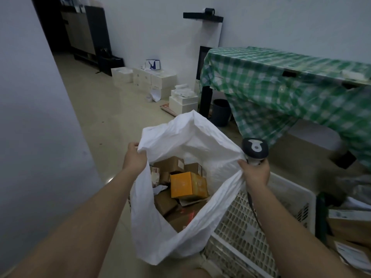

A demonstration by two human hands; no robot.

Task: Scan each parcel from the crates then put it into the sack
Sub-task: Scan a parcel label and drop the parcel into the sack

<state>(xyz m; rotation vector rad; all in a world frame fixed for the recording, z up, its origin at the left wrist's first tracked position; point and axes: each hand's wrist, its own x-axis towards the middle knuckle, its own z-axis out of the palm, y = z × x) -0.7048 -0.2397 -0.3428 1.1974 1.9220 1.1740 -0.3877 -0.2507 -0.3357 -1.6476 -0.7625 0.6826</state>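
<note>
Both forearms reach out; my left hand (134,157) pinches the big white woven sack's (180,137) left rim, my right hand (256,173) grips its right rim plus a grey handheld scanner (254,148). Brown and orange cardboard parcels (186,187) lie inside; a white lattice plastic crate (261,223) sits near right.

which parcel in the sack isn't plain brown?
The orange box, mid-sack, on top of the pile; the boxes around it are brown cardboard.
</note>
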